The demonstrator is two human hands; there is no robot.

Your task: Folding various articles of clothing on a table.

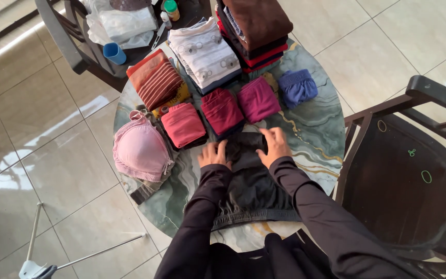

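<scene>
While both hands press down on a black garment [251, 181] at the near edge of the round marble table [316, 129], the head view looks straight down on them. The left hand [213, 154] lies flat on the left side of the cloth's rolled far end, fingers spread and not closed around anything. The right hand [274, 146] curls over the right side of that roll, fingers bent onto the fabric in a loose hold. The garment's waistband lies nearest the person, close to the table's near rim.

Just beyond the hands sits a row of folded pieces: a pink-red one [183, 124] at left, a dark red one [222, 111], a magenta one [258, 99] and a blue one [298, 88] at far right. A pink bra [140, 150] rests at the left edge. Farther off lie a striped orange fold [156, 80], a white patterned stack [205, 54] and a pile of dark clothes [256, 28]. A dark wooden chair [409, 175] stands to the right.
</scene>
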